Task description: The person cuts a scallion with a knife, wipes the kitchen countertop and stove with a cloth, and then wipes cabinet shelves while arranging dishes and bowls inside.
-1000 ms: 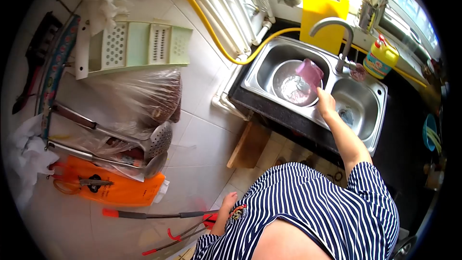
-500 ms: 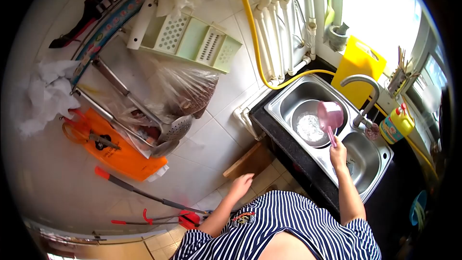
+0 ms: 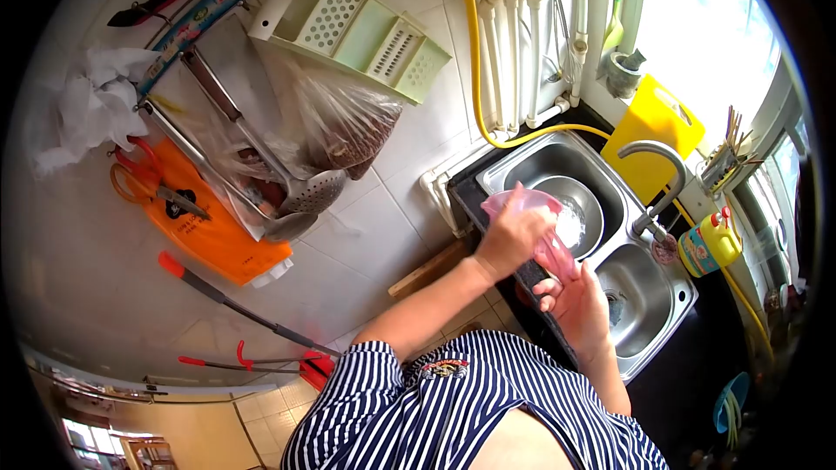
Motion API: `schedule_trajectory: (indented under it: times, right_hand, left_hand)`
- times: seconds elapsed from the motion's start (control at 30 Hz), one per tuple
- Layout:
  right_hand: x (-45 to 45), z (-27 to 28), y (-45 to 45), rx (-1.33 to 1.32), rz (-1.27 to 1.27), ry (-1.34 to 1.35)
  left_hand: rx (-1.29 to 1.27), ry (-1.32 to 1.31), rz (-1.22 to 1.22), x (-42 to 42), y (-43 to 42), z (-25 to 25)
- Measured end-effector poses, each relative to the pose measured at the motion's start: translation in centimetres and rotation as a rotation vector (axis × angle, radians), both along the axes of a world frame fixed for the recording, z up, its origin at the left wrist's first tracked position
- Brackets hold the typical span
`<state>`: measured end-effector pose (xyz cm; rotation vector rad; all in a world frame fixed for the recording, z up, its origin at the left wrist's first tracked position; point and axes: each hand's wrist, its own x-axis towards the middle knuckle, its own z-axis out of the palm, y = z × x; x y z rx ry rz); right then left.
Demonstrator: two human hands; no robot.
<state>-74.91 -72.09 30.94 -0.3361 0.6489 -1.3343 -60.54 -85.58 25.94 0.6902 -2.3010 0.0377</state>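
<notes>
A translucent pink dipper (image 3: 550, 200) is tilted above the left edge of the sink, between my two hands. My left hand (image 3: 514, 237) is closed against its cup, with fingers curled and slightly blurred; exactly how they grip is partly hidden. Below, my right hand (image 3: 579, 305) is turned palm up around the handle, the thumb along it and the fingers bent. Behind the dipper, a round metal basin (image 3: 592, 209) with bright glints inside sits in the far bowl of the double steel sink (image 3: 675, 254).
A curved faucet (image 3: 655, 150) rises behind the sink. Beside it stand a yellow cutting board (image 3: 653, 135) and a yellow detergent bottle (image 3: 710, 244). A skimmer (image 3: 315, 191), a pale green grater (image 3: 366, 35) and an orange bag (image 3: 209, 226) hang on the left wall.
My left hand has come up and right onto the dipper. My right hand has drawn the dipper left and toward me, out from over the basin. The view has shifted slightly.
</notes>
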Motion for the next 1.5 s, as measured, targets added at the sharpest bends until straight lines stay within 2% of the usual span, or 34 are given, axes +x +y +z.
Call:
schedule_trajectory:
  times: [0.03, 0.07, 0.13, 0.17, 0.23, 0.27, 0.3, 0.33, 0.4, 0.43, 0.47, 0.53, 0.57, 0.6, 0.67, 0.7, 0.73, 0.8, 0.83, 0.87, 0.9, 0.93, 0.97, 1.0, 1.07, 1.1, 1.13, 1.17, 1.23, 1.3, 1.37, 1.5]
  right_hand:
    - [0.0, 0.2, 0.0, -0.095, 0.031, -0.024]
    - [-0.8, -1.0, -0.3, -0.14, 0.022, 0.171]
    - [-1.6, -3.1, -0.4, -0.107, 0.029, 0.194]
    - [-1.8, -4.4, -0.4, -0.098, 0.038, 0.191]
    - [-1.9, -6.2, -0.6, 0.06, 0.011, 0.171]
    - [-1.7, -6.4, -0.6, 0.052, 0.024, 0.177]
    - [-1.6, -6.6, -0.3, 0.1, 0.02, 0.2]
    - [-1.4, -6.8, 0.0, 0.151, 0.014, 0.221]
    - [-1.1, -7.0, 0.7, 0.174, 0.025, 0.242]
    - [-1.1, -7.6, 1.2, 0.184, 0.038, 0.231]
    - [-1.3, -7.8, 1.2, 0.182, 0.054, 0.225]
    - [-1.5, -7.5, 1.7, 0.175, 0.056, 0.228]
    - [-1.7, -7.7, 1.9, 0.175, 0.033, 0.251]
    - [-1.7, -7.8, 2.1, 0.183, 0.009, 0.268]
    - [-2.1, -8.6, 2.3, 0.213, -0.049, 0.266]
    - [-2.2, -8.6, 2.6, 0.208, -0.056, 0.257]
    - [-2.5, -8.6, 2.6, 0.192, -0.062, 0.253]
    - [-2.7, -8.3, 3.0, 0.192, -0.07, 0.268]
    - [-2.9, -8.6, 3.0, 0.191, -0.078, 0.273]
    - [-2.9, -8.6, 3.2, 0.19, -0.076, 0.271]
    - [-3.0, -8.5, 3.2, 0.204, -0.103, 0.274]
    - [-3.0, -8.5, 3.4, 0.223, -0.13, 0.279]
    - [-3.2, -8.5, 3.5, 0.228, -0.129, 0.282]
    - [-3.3, -8.6, 3.5, 0.212, -0.126, 0.285]
    - [-3.4, -8.6, 3.5, 0.198, -0.117, 0.288]
    - [-3.4, -8.5, 3.4, 0.213, -0.112, 0.31]
    - [-3.4, -8.5, 3.3, 0.226, -0.109, 0.332]
    - [-3.4, -8.5, 3.2, 0.222, -0.111, 0.33]
    - [-3.3, -8.7, 3.0, 0.219, -0.096, 0.334]
    - [-3.1, -9.0, 2.7, 0.214, -0.065, 0.331]
    - [-2.8, -9.1, 2.0, 0.208, -0.047, 0.325]
    - [-2.0, -9.0, 0.9, 0.188, 0.025, 0.342]
  left_hand:
    - [0.181, 0.151, 0.027, 0.9, -0.6, 2.2]
    - [0.362, 0.298, 0.06, 1.7, -1.0, 4.3]
    - [0.709, 0.575, 0.058, 2.1, -2.3, 6.4]
    - [0.799, 0.727, -0.046, 2.3, -4.1, 6.0]
    - [1.076, 1.209, -0.095, 1.5, -6.6, 3.8]
    - [1.219, 1.467, -0.109, 0.8, -7.5, 2.5]
    - [1.222, 1.605, -0.243, -0.1, -7.1, 2.9]
    - [1.234, 1.774, -0.263, -1.1, -6.5, 3.6]
    - [1.31, 1.658, -0.305, -2.0, -7.1, 2.1]
    - [1.416, 1.555, -0.19, -2.5, -8.6, -1.4]
    - [1.487, 1.493, 0.065, -3.4, -7.9, -1.8]
    - [1.612, 1.633, 0.216, -4.4, -6.4, -0.3]
    - [1.734, 1.702, 0.016, -4.0, -7.4, -2.7]
    - [1.794, 1.888, -0.181, -4.6, -7.5, -2.5]
    - [1.576, 1.738, 0.168, -5.5, -6.8, -0.8]
    - [1.309, 1.38, 0.227, -5.7, -8.2, -2.9]
    - [1.1, 1.09, 0.414, -6.2, -8.1, -2.3]
    - [1.326, 1.379, 0.248, -6.5, -7.0, -0.4]
    - [1.572, 1.595, 0.097, -6.4, -7.1, -0.6]
    - [1.57, 1.594, 0.099, -6.2, -7.1, -0.3]
    - [1.436, 1.357, 0.073, -6.0, -7.4, 0.0]
    - [1.301, 1.126, 0.049, -5.6, -7.2, 1.2]
    - [1.162, 0.827, 0.128, -5.2, -7.1, 2.4]
    - [1.165, 0.831, 0.13, -4.5, -6.9, 3.5]
    - [0.94, 0.696, 0.051, -2.5, -6.8, 5.1]
    - [1.041, 0.736, -0.093, -0.7, -7.5, 5.5]
    - [1.114, 0.744, -0.059, 1.2, -6.3, 8.7]
    - [1.125, 0.83, -0.112, 3.3, -6.2, 9.6]
    - [1.06, 0.802, -0.036, 7.4, -5.3, 14.1]
    - [0.855, 0.828, 0.174, 10.6, -4.2, 18.3]
    - [0.838, 0.861, 0.267, 13.4, -3.8, 22.4]
    - [0.72, 0.88, 0.332, 18.1, -6.0, 26.8]
